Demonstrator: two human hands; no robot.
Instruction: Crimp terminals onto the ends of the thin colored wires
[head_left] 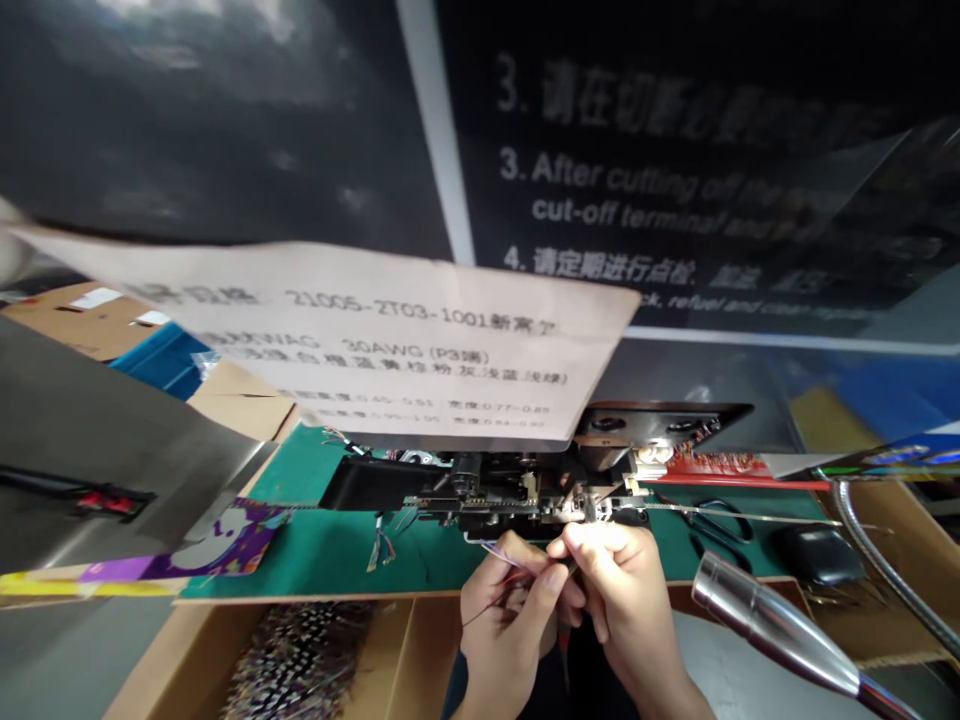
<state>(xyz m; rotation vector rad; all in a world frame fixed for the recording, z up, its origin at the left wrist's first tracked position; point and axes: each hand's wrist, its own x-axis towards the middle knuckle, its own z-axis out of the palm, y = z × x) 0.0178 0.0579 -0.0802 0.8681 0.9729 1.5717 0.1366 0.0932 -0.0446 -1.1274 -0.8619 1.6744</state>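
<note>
Item: thin wires [498, 552], several, with purple, pale and dark strands showing. Located at the hands, six o'clock of the machine's toothed front assembly [589, 503] and just beside it.

Hazards, as judged:
– Pinched or nipped fingertips, should the mechanism have cycled; cause, right-hand fingers lying so close to the metal parts.
– A strand skewed or slipping; cause, fine, limp wires bunched together in a small grip.
– A wrong or crossed strand; cause, several colours lying side by side, partly covered by the fingers.
– A snag; cause, free wire ends trailing near the assembly.

Pose, left hand [504, 622]: raised from six o'clock, its back turned outward, thumb pointing towards one o'clock. Fingers curled and closed on the wires, with little gap.

Pose, right hand [628, 590]: forearm rising from five o'clock, wrist bent inward, fingertips aimed at eleven o'clock. Thumb and forefinger drawn together, apparently on a strand of the same wires; its tip was too small to tell. The two hands met at the fingertips.

Surroundings, reckoned from the hands: green-topped desk [300, 562] beneath the machine; loose strands [381, 548] between nine and ten o'clock; printed sheet [420, 335] at eleven; scissors [716, 522] at two; metal lamp head [772, 622] at three.
</note>
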